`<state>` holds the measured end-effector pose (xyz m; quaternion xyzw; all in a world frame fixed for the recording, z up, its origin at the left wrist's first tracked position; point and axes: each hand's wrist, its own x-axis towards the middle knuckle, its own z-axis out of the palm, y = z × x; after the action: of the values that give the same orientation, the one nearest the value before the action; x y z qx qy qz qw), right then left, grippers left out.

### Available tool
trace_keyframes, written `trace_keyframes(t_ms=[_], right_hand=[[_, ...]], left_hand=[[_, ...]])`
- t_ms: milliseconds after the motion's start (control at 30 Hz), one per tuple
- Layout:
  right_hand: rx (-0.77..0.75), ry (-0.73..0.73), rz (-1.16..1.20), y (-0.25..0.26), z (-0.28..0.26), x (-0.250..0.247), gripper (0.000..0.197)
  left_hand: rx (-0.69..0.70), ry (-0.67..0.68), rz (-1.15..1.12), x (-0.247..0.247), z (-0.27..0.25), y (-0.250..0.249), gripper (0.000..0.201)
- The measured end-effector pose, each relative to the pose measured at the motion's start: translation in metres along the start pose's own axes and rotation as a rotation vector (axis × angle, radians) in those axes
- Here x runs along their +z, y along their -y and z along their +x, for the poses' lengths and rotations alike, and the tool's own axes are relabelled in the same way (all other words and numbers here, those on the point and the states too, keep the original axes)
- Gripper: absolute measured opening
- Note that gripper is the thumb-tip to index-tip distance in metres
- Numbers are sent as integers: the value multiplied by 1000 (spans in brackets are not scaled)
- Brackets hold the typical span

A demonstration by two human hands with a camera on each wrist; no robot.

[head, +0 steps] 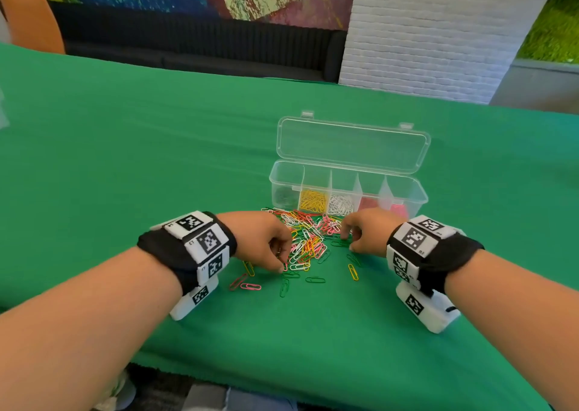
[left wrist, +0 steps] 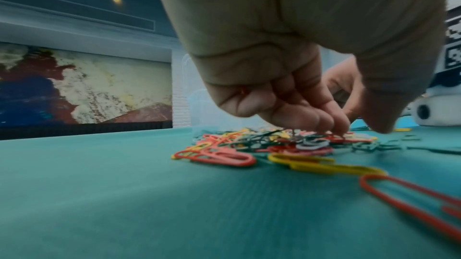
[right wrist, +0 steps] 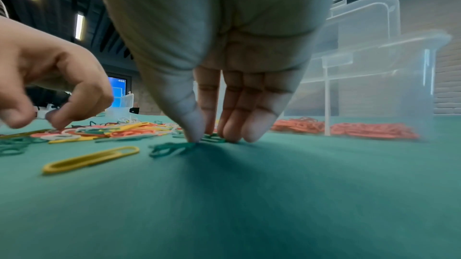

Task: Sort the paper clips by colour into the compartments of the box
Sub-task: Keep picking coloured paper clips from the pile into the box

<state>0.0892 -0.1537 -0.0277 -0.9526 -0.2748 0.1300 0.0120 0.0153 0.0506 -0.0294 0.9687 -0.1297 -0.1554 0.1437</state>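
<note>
Desk (head: 125, 147): green cloth cover, carries everything below.

Box (head: 419, 197): clear plastic, lid tipped open behind it, at 12 o'clock from my hands. Five compartments, left to right: dark clips, hard to tell the colour; yellow; white; red; pink.

Loose pile of paper clips (head: 308, 238): mixed red, pink, yellow, white, green, touching the box's near wall, between my hands. Strays lie toward 6 o'clock, among them a yellow clip (head: 353, 272) and a pink clip (head: 250, 286).

My left hand (head: 263, 238): fingers curled, tips down in the pile's 9 o'clock edge. A bit of red shows in the curled fingers from the wrist view; what the tips pinch, I cannot tell.

My right hand (head: 363, 232): thumb and fingers drawn together onto green clips (right wrist: 172, 147) lying flat on the cloth at the pile's 3 o'clock edge.

Handling note, as I judge it: green clips barely show on green cloth. I should slide one out, tip its edge up, check nothing is hooked on, then lift.
</note>
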Motion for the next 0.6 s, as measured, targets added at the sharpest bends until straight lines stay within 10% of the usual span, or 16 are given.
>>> trace_keyframes(t_ms=[600], right_hand=[[-80,-2,-37,0,2,1,14]], left_hand=[[141,28,122,7,5,-7,23]])
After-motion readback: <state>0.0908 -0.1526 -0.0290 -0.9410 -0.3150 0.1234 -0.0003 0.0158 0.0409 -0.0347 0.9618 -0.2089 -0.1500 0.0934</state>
